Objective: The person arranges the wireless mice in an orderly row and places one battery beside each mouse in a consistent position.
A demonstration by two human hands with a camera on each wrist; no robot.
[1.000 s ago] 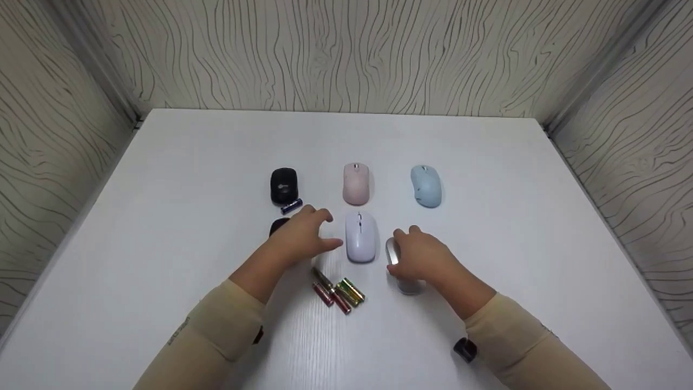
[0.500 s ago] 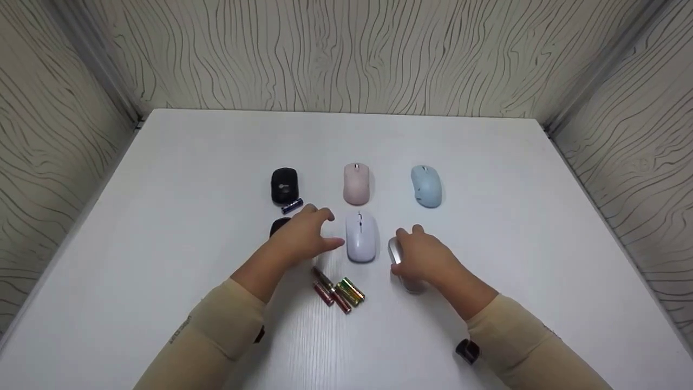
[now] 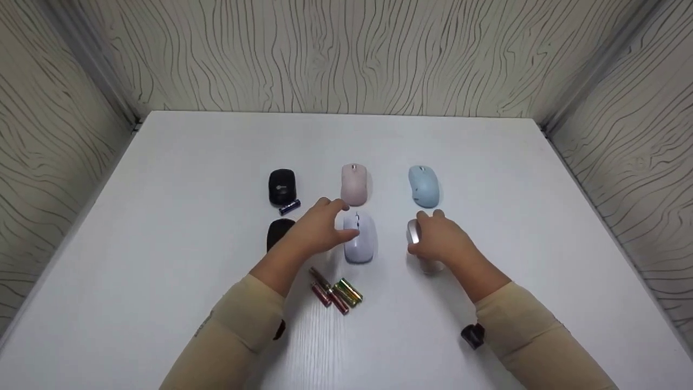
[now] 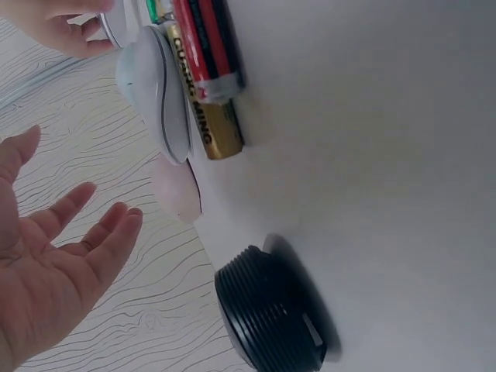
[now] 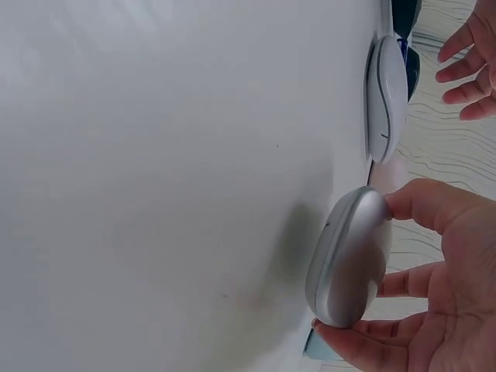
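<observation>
My right hand (image 3: pixel 441 235) grips a silver mouse (image 5: pixel 353 260) by its sides, thumb on one side and fingers on the other. Much of that mouse is hidden under the hand in the head view. Fingers spread and holding nothing, my left hand (image 3: pixel 319 230) hovers beside the white mouse (image 3: pixel 359 246). In the left wrist view the same hand (image 4: pixel 54 263) shows its open palm. A black mouse (image 3: pixel 277 234) lies partly covered by the left wrist. Several batteries (image 3: pixel 337 292), red, gold and green, lie in a group in front of the white mouse.
Along the back row stand a black mouse (image 3: pixel 282 187), a pink mouse (image 3: pixel 354 185) and a light blue mouse (image 3: pixel 424 187). One blue battery (image 3: pixel 289 207) touches the back black mouse. Patterned panels (image 3: pixel 335 59) enclose the white table (image 3: pixel 178 162) behind and at both sides.
My right hand has moved the silver mouse away from me and to the right, toward the light blue one. My left hand has shifted right, nearer the white mouse.
</observation>
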